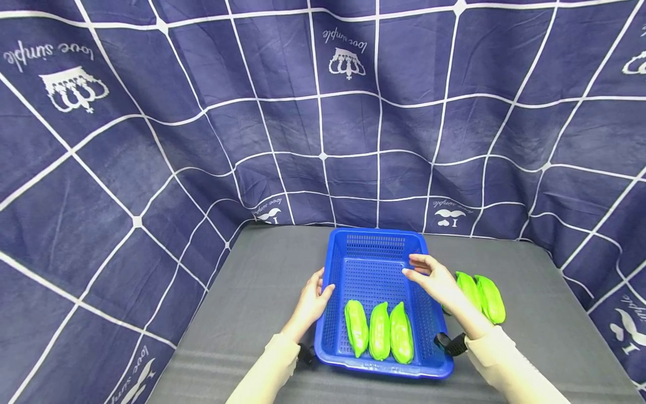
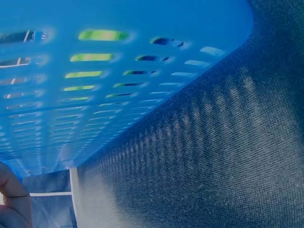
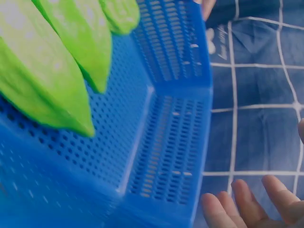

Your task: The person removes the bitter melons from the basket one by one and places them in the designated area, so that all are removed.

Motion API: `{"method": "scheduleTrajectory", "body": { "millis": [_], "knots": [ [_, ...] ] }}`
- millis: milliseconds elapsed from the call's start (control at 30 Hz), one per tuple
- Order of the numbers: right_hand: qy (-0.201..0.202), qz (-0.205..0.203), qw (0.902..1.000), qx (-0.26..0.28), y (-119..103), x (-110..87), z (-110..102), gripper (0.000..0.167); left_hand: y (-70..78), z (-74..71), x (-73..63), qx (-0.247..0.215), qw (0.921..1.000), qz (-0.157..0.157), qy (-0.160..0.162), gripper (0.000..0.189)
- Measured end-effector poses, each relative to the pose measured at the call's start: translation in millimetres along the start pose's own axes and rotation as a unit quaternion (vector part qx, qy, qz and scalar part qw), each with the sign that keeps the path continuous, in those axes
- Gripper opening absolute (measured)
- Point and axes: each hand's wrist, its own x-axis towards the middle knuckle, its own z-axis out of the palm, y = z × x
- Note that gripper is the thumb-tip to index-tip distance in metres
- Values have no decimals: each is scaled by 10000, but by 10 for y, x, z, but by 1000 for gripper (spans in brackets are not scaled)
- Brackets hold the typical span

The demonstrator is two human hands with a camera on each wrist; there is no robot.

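Note:
Three bright green, long, ridged fruit-like pieces [image 1: 380,331] with pointed tips lie side by side in the near half of a blue perforated plastic basket [image 1: 386,367]. My left hand [image 1: 310,300] is at the basket's left rim, thumb overlapping the rim and fingers loosely bent along the outer wall. Only a bit of its fingers [image 2: 14,197] shows in the left wrist view. Above the basket's right side hovers my right hand [image 1: 436,283], fingers spread apart and holding nothing. The right wrist view shows its fingertips [image 3: 242,194] beyond the rim, with green pieces [image 3: 42,71] at upper left.
More of the green pieces [image 1: 489,297] lie on the grey cloth-covered table [image 1: 252,280] right of the basket, partly hidden by my right forearm. A dark blue curtain [image 1: 353,129] with white grid lines rises behind and along both sides of the table.

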Motion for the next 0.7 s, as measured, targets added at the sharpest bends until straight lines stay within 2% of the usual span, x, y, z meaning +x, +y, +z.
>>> {"method": "scheduleTrajectory", "body": {
  "millis": [267,500,700],
  "knots": [
    [-636,464,9969,-57,70,15,255,61,-4,-1,-5,-15,10000,8,12,52],
    [-853,1057,9907,-73,146,10,372,66,0,2,-6,13,10000,22,28,52],
    [-1079,1349,9840,-439,183,-26,429,74,-18,6,11,-24,10000,45,-36,53]
  ]
}}
